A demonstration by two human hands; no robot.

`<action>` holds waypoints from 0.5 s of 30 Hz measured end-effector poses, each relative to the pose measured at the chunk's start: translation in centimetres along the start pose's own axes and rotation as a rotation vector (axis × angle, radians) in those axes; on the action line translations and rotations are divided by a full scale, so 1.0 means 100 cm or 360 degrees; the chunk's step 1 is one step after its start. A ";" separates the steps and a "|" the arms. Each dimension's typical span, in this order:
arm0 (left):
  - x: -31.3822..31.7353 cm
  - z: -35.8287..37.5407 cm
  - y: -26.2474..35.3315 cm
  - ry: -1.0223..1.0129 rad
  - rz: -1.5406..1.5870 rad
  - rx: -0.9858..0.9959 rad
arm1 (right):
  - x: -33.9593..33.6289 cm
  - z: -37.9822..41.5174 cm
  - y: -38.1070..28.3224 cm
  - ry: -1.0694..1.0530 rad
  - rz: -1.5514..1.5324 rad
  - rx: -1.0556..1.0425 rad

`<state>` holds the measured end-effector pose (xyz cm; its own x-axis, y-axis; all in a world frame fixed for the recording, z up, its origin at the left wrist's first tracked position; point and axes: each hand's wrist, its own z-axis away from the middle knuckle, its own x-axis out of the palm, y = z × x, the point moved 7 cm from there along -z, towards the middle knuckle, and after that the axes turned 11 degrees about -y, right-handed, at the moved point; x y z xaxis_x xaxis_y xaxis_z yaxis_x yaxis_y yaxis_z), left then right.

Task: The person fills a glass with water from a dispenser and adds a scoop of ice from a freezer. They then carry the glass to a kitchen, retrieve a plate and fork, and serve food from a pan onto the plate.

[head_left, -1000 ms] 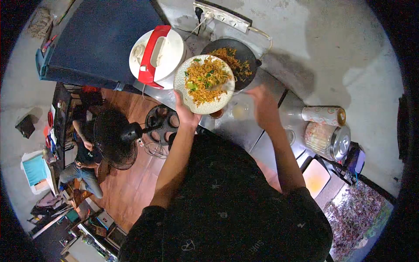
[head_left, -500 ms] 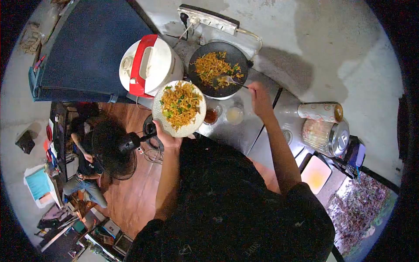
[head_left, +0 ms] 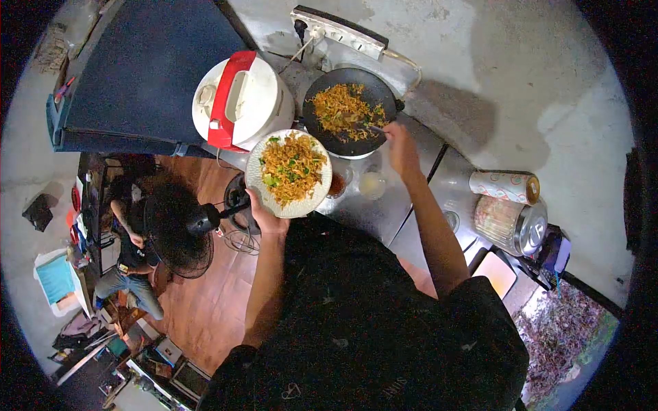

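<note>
My left hand [head_left: 269,219] holds a white textured plate [head_left: 253,168] from below at its near edge, thumb along the rim. Fried noodles [head_left: 293,168] with green bits are heaped on it. In my right hand [head_left: 403,151] is a fork [head_left: 376,129], its head down among more fried noodles [head_left: 339,106] in a black frying pan [head_left: 379,85]. The plate is held just to the left of the pan and below it in view. Beside the plate stand a small glass of dark red-brown sauce [head_left: 336,185] and a clear glass [head_left: 372,183] with pale contents.
A white rice cooker [head_left: 271,103] with a red handle stands left of the pan. A power strip [head_left: 339,33] hangs on the wall. Jars [head_left: 507,222] stand on the metal counter [head_left: 411,195] at right. A fan [head_left: 179,226] and a seated person [head_left: 133,264] are at left.
The fork's head has gone from showing above the noodles to mostly hidden among them. The noodles in the pan have shifted slightly. The plate stays in my left hand.
</note>
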<state>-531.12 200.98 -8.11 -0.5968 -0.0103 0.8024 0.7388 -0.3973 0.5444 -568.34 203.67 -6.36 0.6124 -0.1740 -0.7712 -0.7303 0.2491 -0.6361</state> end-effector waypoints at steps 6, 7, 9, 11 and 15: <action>0.015 -0.017 -0.014 0.0005 0.0029 -0.0079 | -0.048 0.001 0.031 -0.0166 -0.0021 0.0070; 0.018 -0.020 -0.016 0.0005 0.0036 -0.0083 | -0.056 -0.001 0.040 -0.0178 0.0033 0.0056; 0.028 -0.025 -0.021 -0.0079 0.0069 -0.0152 | -0.064 -0.005 0.066 -0.0221 0.0166 -0.0005; 0.029 -0.028 -0.022 -0.0090 0.0072 -0.0157 | -0.068 -0.017 0.073 -0.0263 0.0287 -0.0082; 0.034 -0.030 -0.023 -0.0132 0.0068 -0.0152 | -0.052 -0.045 0.080 -0.0410 0.0519 -0.0131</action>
<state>-535.75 199.12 -7.33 -0.5343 0.0452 0.8441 0.7275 -0.4838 0.4864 -578.68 202.23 -7.56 0.3931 0.1478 -0.9075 -0.9137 0.1730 -0.3676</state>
